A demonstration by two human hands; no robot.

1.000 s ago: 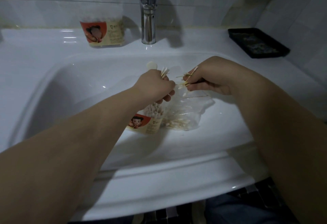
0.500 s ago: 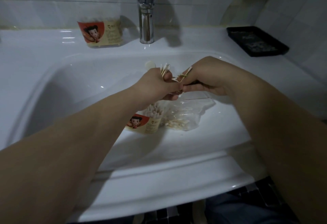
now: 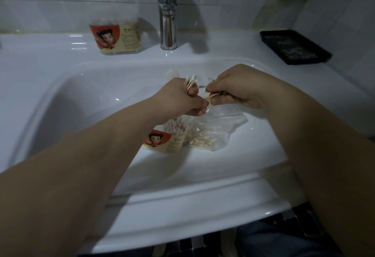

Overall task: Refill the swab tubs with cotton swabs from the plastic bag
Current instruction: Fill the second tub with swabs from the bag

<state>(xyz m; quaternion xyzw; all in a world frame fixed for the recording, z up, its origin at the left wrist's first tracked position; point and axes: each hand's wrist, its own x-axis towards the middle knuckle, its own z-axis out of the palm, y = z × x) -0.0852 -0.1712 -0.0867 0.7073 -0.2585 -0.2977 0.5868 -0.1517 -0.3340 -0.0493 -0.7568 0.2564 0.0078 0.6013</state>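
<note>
While both hands (image 3: 178, 97) (image 3: 237, 86) clutch cotton swabs (image 3: 191, 81), the left wrist (image 3: 156, 112) partly hides the tub (image 3: 172, 142) beside the bag (image 3: 221, 130).

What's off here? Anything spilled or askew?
No spill or damage visible. Odd: the open swab tub and plastic bag sit inside the sink basin, not on the counter. The swabs in the right hand splay crosswise; the left hand's bundle is tidy.

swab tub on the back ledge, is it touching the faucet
Apart. The head view shows a strip of bare white ledge between the swab tub and the faucet.
</note>
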